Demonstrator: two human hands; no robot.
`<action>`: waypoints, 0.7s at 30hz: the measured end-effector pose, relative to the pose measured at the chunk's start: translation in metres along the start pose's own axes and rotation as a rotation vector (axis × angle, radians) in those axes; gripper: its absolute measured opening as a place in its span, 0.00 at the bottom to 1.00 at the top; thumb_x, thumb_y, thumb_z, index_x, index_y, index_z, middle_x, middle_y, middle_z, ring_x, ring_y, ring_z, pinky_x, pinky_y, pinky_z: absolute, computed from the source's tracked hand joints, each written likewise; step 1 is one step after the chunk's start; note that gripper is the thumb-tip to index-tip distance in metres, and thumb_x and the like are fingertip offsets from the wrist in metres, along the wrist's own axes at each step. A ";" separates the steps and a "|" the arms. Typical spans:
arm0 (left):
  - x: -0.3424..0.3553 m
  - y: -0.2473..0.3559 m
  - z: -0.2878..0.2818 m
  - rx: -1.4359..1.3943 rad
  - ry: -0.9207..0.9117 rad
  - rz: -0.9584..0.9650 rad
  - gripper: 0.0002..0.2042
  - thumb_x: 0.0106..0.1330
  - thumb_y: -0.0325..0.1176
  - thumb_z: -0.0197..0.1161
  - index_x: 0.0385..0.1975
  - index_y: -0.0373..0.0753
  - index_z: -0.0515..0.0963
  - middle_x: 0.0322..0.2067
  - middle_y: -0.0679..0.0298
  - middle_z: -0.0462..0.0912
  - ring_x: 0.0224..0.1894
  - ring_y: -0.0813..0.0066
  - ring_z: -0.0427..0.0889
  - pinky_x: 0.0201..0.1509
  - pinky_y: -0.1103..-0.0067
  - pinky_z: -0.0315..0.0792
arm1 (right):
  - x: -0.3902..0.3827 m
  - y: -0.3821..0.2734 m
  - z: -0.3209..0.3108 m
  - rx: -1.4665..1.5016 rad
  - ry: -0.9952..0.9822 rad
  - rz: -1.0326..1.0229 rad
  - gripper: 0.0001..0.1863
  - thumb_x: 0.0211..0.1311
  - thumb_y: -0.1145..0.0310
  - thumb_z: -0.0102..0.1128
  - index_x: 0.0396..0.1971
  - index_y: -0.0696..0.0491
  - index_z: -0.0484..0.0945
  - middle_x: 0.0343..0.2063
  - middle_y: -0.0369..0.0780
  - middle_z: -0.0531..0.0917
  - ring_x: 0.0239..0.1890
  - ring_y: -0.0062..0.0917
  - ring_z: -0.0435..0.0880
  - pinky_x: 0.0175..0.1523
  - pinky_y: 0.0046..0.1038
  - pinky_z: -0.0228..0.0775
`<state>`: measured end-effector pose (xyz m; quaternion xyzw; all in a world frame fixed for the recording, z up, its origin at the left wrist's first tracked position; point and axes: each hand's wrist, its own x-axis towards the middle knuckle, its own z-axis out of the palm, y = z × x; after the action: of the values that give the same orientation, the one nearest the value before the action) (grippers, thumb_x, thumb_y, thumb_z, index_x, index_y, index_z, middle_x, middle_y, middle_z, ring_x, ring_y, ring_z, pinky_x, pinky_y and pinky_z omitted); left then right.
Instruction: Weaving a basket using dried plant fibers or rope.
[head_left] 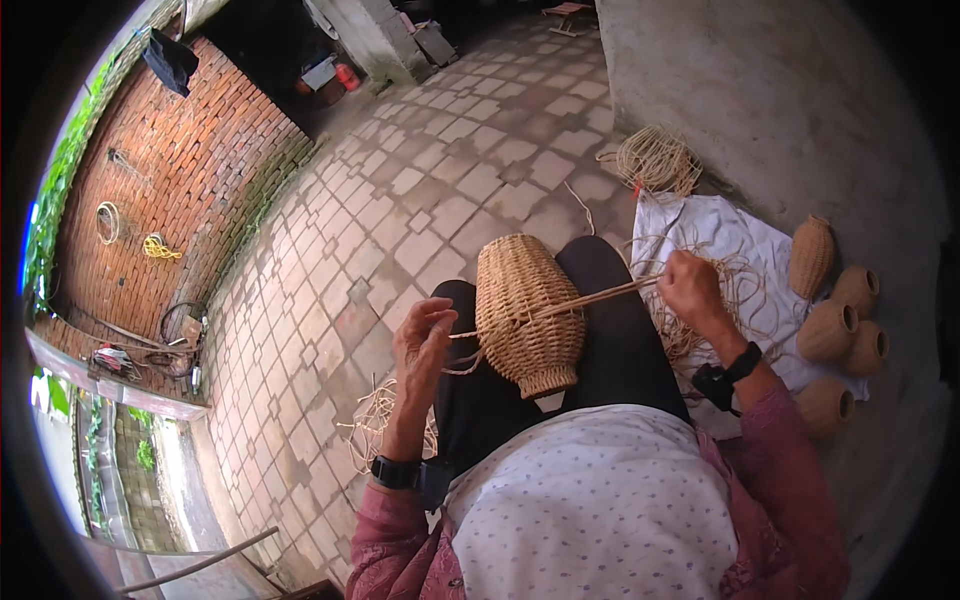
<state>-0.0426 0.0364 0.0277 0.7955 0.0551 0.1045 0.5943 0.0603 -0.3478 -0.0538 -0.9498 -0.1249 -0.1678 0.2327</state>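
A woven straw-coloured basket [530, 310], shaped like a vase with a narrow neck toward me, lies across my black-trousered thighs. Its body shows thick rows of twisted cord. My right hand [690, 287] is closed on cord strands [612, 293] stretched taut from the middle of the basket out to the right. On the left, my left hand [424, 333] has its fingers bent together round a cord [464, 335] that runs to the basket's left side. A second loose strand droops just below that cord. Neither hand touches the basket's wall.
Loose cord [715, 290] lies on a white cloth [740, 235] at my right, with a coiled bundle [657, 160] beyond it. Several finished-looking woven vases [828, 330] stand or lie by the wall. More cord [380, 420] lies on the paving at my left.
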 end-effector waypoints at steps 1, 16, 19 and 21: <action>0.001 0.001 -0.004 -0.007 -0.010 0.002 0.12 0.67 0.34 0.60 0.48 0.41 0.78 0.37 0.66 0.82 0.26 0.88 0.71 0.29 0.87 0.67 | -0.006 0.033 -0.001 -0.061 0.068 0.050 0.07 0.50 0.70 0.59 0.24 0.59 0.76 0.24 0.49 0.82 0.29 0.44 0.82 0.36 0.41 0.74; -0.007 0.019 0.059 0.349 -0.201 0.220 0.07 0.67 0.25 0.57 0.42 0.36 0.78 0.32 0.60 0.85 0.27 0.76 0.81 0.29 0.81 0.72 | 0.006 -0.072 -0.011 0.428 0.150 -0.360 0.11 0.49 0.77 0.62 0.34 0.55 0.75 0.32 0.43 0.78 0.38 0.41 0.79 0.43 0.38 0.72; -0.006 0.026 0.073 0.491 -0.241 0.351 0.09 0.65 0.24 0.58 0.44 0.36 0.77 0.34 0.50 0.85 0.33 0.64 0.86 0.35 0.71 0.77 | 0.001 -0.094 -0.001 0.415 0.000 -0.517 0.10 0.51 0.74 0.65 0.34 0.55 0.76 0.31 0.43 0.78 0.37 0.39 0.80 0.41 0.37 0.72; -0.006 0.034 0.078 0.661 -0.320 0.377 0.11 0.65 0.26 0.59 0.46 0.39 0.76 0.33 0.49 0.84 0.33 0.61 0.86 0.35 0.70 0.77 | 0.000 -0.095 0.001 0.535 -0.083 -0.424 0.09 0.53 0.73 0.65 0.33 0.56 0.76 0.29 0.43 0.78 0.34 0.38 0.80 0.39 0.35 0.72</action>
<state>-0.0319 -0.0471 0.0384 0.9459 -0.1540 0.0632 0.2785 0.0301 -0.2652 -0.0168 -0.8139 -0.3685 -0.1351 0.4284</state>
